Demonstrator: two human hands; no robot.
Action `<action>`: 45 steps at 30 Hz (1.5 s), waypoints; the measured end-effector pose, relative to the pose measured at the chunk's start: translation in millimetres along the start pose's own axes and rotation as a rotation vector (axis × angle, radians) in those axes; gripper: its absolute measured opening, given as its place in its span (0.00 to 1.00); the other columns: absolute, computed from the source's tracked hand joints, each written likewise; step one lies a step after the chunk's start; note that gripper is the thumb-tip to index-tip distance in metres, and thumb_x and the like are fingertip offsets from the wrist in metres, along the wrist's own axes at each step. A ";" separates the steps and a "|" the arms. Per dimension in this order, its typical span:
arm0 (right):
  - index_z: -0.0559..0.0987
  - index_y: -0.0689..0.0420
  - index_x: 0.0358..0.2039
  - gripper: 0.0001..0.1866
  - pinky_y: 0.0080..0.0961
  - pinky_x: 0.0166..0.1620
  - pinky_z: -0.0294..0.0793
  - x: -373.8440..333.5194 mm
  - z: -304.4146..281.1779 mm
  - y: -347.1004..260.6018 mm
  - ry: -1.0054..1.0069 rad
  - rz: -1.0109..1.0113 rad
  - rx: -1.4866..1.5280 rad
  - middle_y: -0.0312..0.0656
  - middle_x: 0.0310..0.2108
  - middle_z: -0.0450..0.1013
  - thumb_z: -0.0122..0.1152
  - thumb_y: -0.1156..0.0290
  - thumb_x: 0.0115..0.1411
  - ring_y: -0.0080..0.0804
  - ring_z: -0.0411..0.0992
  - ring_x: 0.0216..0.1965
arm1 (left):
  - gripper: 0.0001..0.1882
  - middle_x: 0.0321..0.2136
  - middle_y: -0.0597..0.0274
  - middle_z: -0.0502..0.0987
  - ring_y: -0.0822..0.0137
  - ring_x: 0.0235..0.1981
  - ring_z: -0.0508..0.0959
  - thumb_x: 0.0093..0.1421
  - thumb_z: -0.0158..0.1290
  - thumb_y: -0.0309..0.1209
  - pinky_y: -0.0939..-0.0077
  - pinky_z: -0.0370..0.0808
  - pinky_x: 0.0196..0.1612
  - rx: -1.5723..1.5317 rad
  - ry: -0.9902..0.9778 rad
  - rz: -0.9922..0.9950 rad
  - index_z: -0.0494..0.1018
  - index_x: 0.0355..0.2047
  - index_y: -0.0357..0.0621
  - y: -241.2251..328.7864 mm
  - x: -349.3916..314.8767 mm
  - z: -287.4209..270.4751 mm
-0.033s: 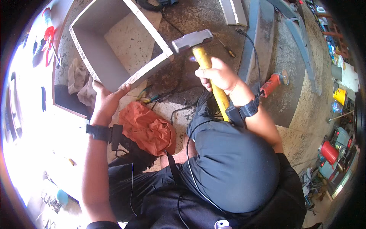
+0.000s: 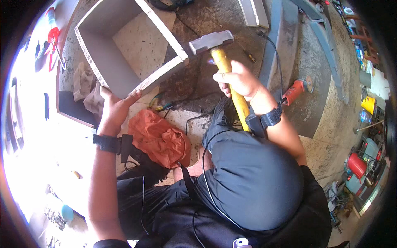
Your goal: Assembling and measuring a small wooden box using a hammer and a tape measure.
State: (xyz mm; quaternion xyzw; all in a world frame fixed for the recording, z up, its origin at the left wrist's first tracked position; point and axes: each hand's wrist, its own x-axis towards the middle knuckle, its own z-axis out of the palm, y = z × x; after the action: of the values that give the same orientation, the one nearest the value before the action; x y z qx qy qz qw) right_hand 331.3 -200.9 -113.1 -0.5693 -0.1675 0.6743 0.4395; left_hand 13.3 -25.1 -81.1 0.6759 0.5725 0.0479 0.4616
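In my right hand (image 2: 244,82) is a sledgehammer, gripped partway up its yellow handle (image 2: 237,101). Its grey steel head (image 2: 212,41) is raised just right of the near right corner of a grey open-ended box frame (image 2: 159,76). A small gap shows between the head and the frame. My left hand (image 2: 113,108) holds the frame's near left corner, with thumb and forefinger spread along its pale rim and the other fingers hidden. A crumpled orange-red cloth (image 2: 159,138) lies beside my left wrist.
A red angle grinder (image 2: 294,91) rests on a dark sheet to the right. Grey metal channels (image 2: 279,37) lie beyond it. A screwdriver (image 2: 249,54) and black cables are on the stained floor. Tools and a yellow container (image 2: 368,105) line the far right.
The hammer head has shifted slightly right and up with my right hand. My left hand and the box frame stay where they were.
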 end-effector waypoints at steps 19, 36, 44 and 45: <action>0.72 0.56 0.41 0.12 0.19 0.21 0.68 -2.5 -6.3 0.6 0.010 0.018 -0.010 0.32 0.21 0.69 0.65 0.68 0.61 0.20 0.67 0.18 | 0.46 0.61 0.46 0.49 0.52 0.60 0.66 0.55 0.70 0.46 0.63 0.64 0.67 0.034 -0.030 0.042 0.61 0.64 0.31 -7.6 0.7 -3.6; 0.69 0.59 0.58 0.26 0.20 0.23 0.69 0.8 -1.7 10.5 -0.020 0.087 -0.044 0.32 0.23 0.69 0.64 0.67 0.61 0.20 0.67 0.20 | 0.65 0.66 0.37 0.54 0.49 0.65 0.64 0.49 0.75 0.42 0.61 0.63 0.68 0.049 0.179 0.044 0.40 0.72 0.29 -26.1 -1.4 5.1; 0.71 0.53 0.31 0.09 0.24 0.22 0.69 22.2 -92.7 75.4 0.257 0.062 -0.081 0.33 0.20 0.70 0.65 0.70 0.60 0.25 0.70 0.19 | 0.32 0.58 0.51 0.74 0.59 0.56 0.76 0.71 0.52 0.46 0.64 0.73 0.59 -0.747 0.067 -0.298 0.63 0.65 0.34 -53.9 -8.6 -43.9; 0.72 0.53 0.30 0.09 0.25 0.22 0.69 27.3 -95.8 86.6 0.285 0.095 -0.060 0.33 0.19 0.70 0.65 0.70 0.61 0.26 0.70 0.19 | 0.29 0.57 0.52 0.75 0.60 0.56 0.76 0.72 0.50 0.46 0.65 0.73 0.58 -0.783 0.075 -0.322 0.66 0.64 0.36 -66.6 -7.1 -57.9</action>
State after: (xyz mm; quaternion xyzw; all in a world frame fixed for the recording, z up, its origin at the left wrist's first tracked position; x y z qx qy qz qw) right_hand 385.1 -254.0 -221.3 -0.6794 -0.0965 0.6014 0.4093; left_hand -72.0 -3.4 -90.1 0.3492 0.6257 0.2135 0.6641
